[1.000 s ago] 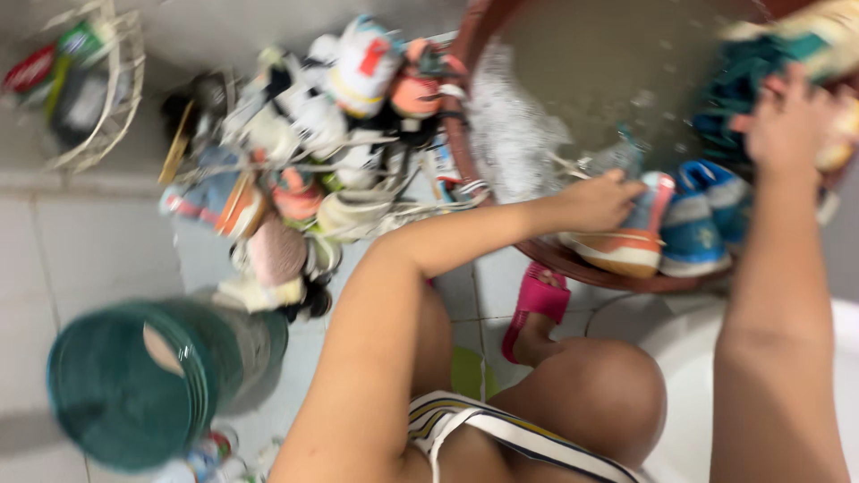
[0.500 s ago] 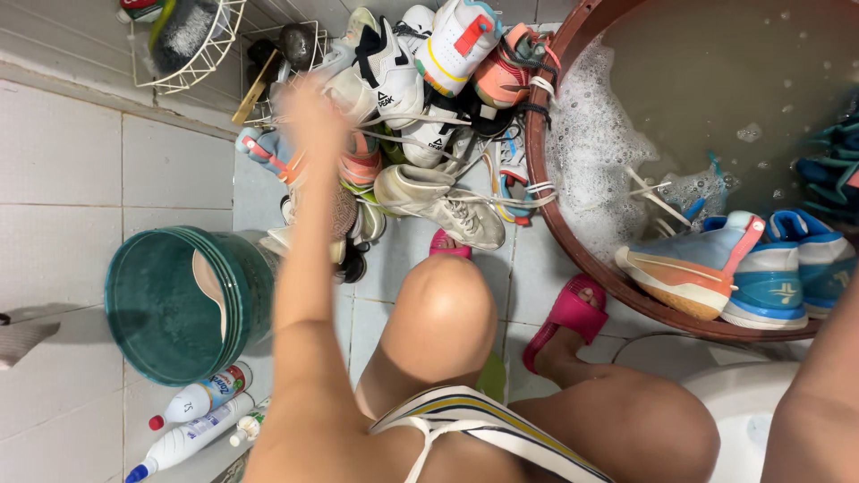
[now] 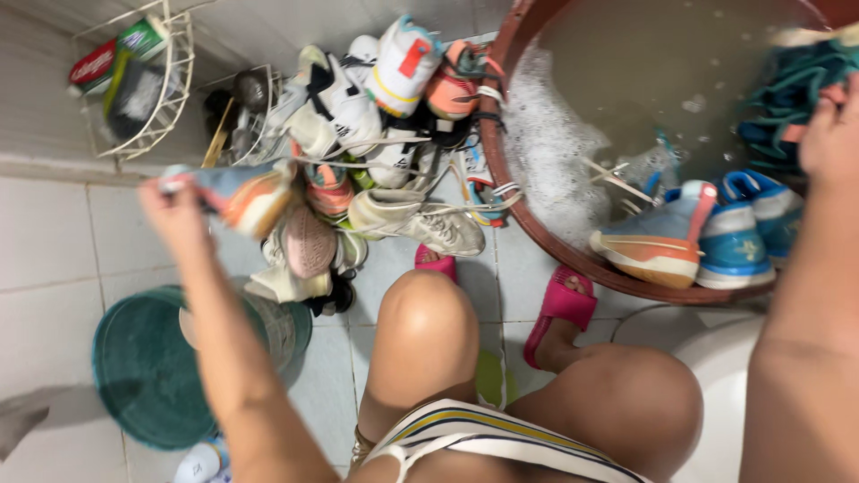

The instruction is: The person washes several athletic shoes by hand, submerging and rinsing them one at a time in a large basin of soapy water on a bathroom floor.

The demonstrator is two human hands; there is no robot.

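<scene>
Seen from the head camera looking down at a tiled floor, the left hand (image 3: 174, 204) is closed around one end of a blurred orange and blue sneaker (image 3: 240, 193). The shoe lies roughly level, its long axis running rightward from the hand toward a heap of shoes (image 3: 385, 134). A green bucket (image 3: 152, 376) sits below that arm. Well apart on the far right, the right hand (image 3: 828, 134) rests at the rim of a brown basin (image 3: 537, 233) of soapy water, beside teal cloth (image 3: 787, 89); whether its fingers grip anything cannot be told. Two sneakers (image 3: 698, 237) lean in the basin.
</scene>
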